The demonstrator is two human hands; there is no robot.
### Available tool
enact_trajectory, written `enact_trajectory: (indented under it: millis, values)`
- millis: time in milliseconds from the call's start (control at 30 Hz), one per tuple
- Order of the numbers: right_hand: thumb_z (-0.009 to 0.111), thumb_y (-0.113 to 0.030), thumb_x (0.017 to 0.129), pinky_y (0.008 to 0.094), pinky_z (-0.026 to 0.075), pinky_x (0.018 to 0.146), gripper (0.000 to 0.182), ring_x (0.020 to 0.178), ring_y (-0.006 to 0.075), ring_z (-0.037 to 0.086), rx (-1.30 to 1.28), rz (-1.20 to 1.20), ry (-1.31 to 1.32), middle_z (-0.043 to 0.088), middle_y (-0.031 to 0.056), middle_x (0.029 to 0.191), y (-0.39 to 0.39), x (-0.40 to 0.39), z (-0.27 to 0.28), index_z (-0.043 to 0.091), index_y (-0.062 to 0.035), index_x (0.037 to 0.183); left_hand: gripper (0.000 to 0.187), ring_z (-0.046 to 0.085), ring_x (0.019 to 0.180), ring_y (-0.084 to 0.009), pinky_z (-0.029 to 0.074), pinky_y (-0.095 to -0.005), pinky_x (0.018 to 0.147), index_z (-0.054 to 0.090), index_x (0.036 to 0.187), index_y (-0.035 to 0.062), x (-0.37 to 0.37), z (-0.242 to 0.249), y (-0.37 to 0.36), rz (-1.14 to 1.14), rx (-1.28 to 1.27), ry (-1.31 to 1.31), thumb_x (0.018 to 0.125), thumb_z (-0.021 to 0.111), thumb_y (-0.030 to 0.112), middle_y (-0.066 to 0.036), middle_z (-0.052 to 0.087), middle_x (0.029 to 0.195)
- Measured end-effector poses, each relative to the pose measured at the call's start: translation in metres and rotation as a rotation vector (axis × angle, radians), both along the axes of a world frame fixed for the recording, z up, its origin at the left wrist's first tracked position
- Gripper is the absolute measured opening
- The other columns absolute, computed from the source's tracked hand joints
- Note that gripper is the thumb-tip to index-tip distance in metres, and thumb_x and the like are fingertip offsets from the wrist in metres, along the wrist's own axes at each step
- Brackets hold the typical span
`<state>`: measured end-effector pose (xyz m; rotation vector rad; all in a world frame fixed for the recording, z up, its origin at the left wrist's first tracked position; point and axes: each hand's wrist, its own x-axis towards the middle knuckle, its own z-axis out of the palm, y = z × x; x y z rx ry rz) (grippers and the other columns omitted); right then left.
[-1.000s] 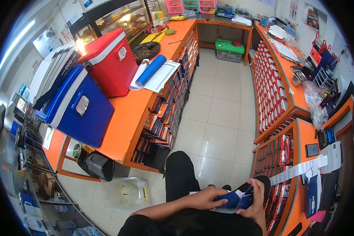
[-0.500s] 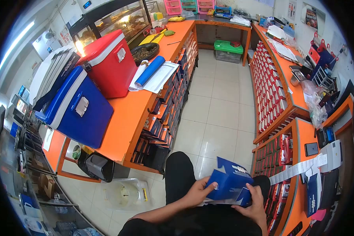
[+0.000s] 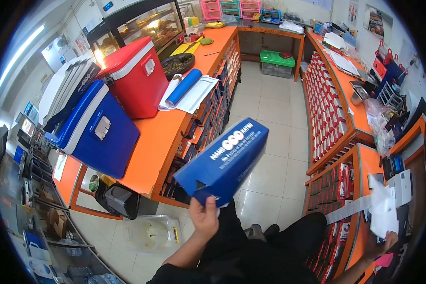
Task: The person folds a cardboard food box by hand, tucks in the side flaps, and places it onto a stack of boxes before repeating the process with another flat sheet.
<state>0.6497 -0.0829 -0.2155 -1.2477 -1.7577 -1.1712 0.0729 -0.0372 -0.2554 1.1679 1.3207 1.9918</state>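
Observation:
My left hand (image 3: 204,219) is closed on the lower end of a folded blue cardboard box (image 3: 227,158), thumb on its near face. The box is held up at a slant over the floor gap, white lettering on its upper panel. Over the right-hand counter, my right hand (image 3: 386,244) has its fingers closed at the lower edge of loose white paper (image 3: 382,213), which looks blurred. Beneath that paper, most of a dark blue carton is hidden. A long printed paper strip (image 3: 350,210) trails from the paper towards my knee.
A blue cooler (image 3: 97,135) and a red cooler (image 3: 139,87) stand on the orange counter at left. Below it is a clear plastic bin (image 3: 151,234) on the floor. Boxes fill the right shelves (image 3: 324,109). A white printer-like device (image 3: 402,187) sits on the right counter.
The blue box went from both hands at my lap up and left into my left hand alone, and its lettered panel now shows. My right hand moved right to the paper, which has shifted.

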Motion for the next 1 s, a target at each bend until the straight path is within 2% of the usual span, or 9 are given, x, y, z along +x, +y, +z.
enact_trajectory:
  millis: [200, 300, 433, 500, 600, 700, 833, 900, 1000]
  values:
    - [0.084, -0.006, 0.080, 0.0494, 0.048, 0.098, 0.058, 0.113, 0.0376, 0.061, -0.030, -0.529, -0.093, 0.060, 0.0186, 0.124, -0.020, 0.119, -0.017, 0.057, -0.0080, 0.130, 0.017, 0.060, 0.089, -0.0119, 0.050, -0.0298, 0.077, 0.062, 0.115, -0.0002, 0.025, -0.024, -0.012, -0.318, -0.282, -0.089, 0.103, 0.063, 0.013, -0.004, 0.066, 0.100]
    - [0.078, -0.023, 0.090, 0.0489, 0.043, 0.105, 0.062, 0.126, 0.0399, 0.055, -0.175, -0.685, -0.019, 0.056, 0.0212, 0.137, -0.015, 0.074, 0.004, 0.051, -0.0086, 0.143, 0.018, 0.062, 0.085, -0.0173, 0.050, -0.0313, 0.075, 0.062, 0.112, -0.0039, 0.030, -0.032, -0.008, -0.464, -0.276, 0.122, 0.101, 0.065, 0.010, -0.010, 0.065, 0.096]
    - [0.067, -0.039, 0.098, 0.0501, 0.033, 0.117, 0.076, 0.144, 0.0388, 0.041, -0.308, -0.062, 0.451, 0.042, 0.0227, 0.155, 0.020, -0.067, -0.022, 0.038, 0.0020, 0.154, 0.021, 0.067, 0.088, -0.0287, 0.053, -0.0345, 0.078, 0.064, 0.113, -0.0053, 0.045, -0.019, -0.005, -0.698, -0.246, 0.420, 0.097, 0.066, 0.009, -0.017, 0.065, 0.099]
    - [0.053, -0.053, 0.103, 0.0487, 0.030, 0.119, 0.078, 0.147, 0.0382, 0.038, -0.791, 0.392, 0.840, 0.041, 0.0222, 0.157, 0.031, -0.188, -0.005, 0.036, 0.0027, 0.155, 0.024, 0.069, 0.095, -0.0338, 0.054, -0.0403, 0.079, 0.065, 0.119, -0.0003, 0.057, -0.010, -0.005, -0.986, -0.370, 0.469, 0.098, 0.065, 0.011, -0.018, 0.068, 0.105]
    - [0.058, -0.043, 0.102, 0.0491, 0.037, 0.114, 0.066, 0.137, 0.0374, 0.048, -1.160, 0.533, 0.494, 0.056, 0.0235, 0.141, 0.044, -0.257, -0.019, 0.045, 0.0023, 0.148, 0.024, 0.069, 0.093, -0.0338, 0.053, -0.0418, 0.078, 0.065, 0.122, 0.0035, 0.067, -0.011, -0.010, -1.139, -0.325, 0.663, 0.099, 0.064, 0.011, -0.018, 0.069, 0.105]
    - [0.063, -0.029, 0.100, 0.0465, 0.044, 0.104, 0.039, 0.110, 0.0358, 0.065, -1.522, 0.561, 0.824, 0.071, 0.0179, 0.110, 0.049, -0.267, -0.029, 0.064, 0.0003, 0.126, 0.023, 0.068, 0.087, -0.0318, 0.053, -0.0395, 0.075, 0.064, 0.121, 0.0037, 0.054, -0.018, -0.011, -1.155, -0.340, 0.618, 0.102, 0.062, 0.017, -0.016, 0.069, 0.104]
    - [0.071, -0.017, 0.093, 0.0425, 0.048, 0.087, 0.016, 0.078, 0.0307, 0.067, -1.540, 0.570, 1.150, 0.071, 0.0099, 0.081, 0.039, -0.274, -0.036, 0.071, -0.0024, 0.098, 0.027, 0.064, 0.083, -0.0142, 0.053, -0.0314, 0.073, 0.064, 0.121, 0.0030, 0.032, -0.047, -0.009, -1.293, -0.683, 0.191, 0.105, 0.062, 0.025, -0.004, 0.069, 0.096]
    - [0.080, -0.015, 0.085, 0.0378, 0.044, 0.079, 0.013, 0.066, 0.0233, 0.062, -1.089, 0.905, 0.913, 0.068, 0.0055, 0.072, 0.035, -0.283, -0.051, 0.071, -0.0060, 0.084, 0.028, 0.061, 0.085, -0.0089, 0.053, -0.0279, 0.072, 0.065, 0.121, 0.0034, 0.026, -0.073, 0.002, -1.417, -0.835, 0.091, 0.104, 0.063, 0.026, 0.000, 0.067, 0.095]
    - [0.084, -0.018, 0.083, 0.0352, 0.038, 0.074, 0.014, 0.065, 0.0185, 0.060, -1.053, 1.071, 0.720, 0.067, 0.0023, 0.071, 0.040, -0.293, -0.042, 0.072, -0.0094, 0.083, 0.026, 0.057, 0.085, -0.0010, 0.050, -0.0208, 0.070, 0.066, 0.118, 0.0050, 0.032, -0.072, 0.008, -1.570, -0.963, -0.160, 0.103, 0.066, 0.026, 0.006, 0.064, 0.093]
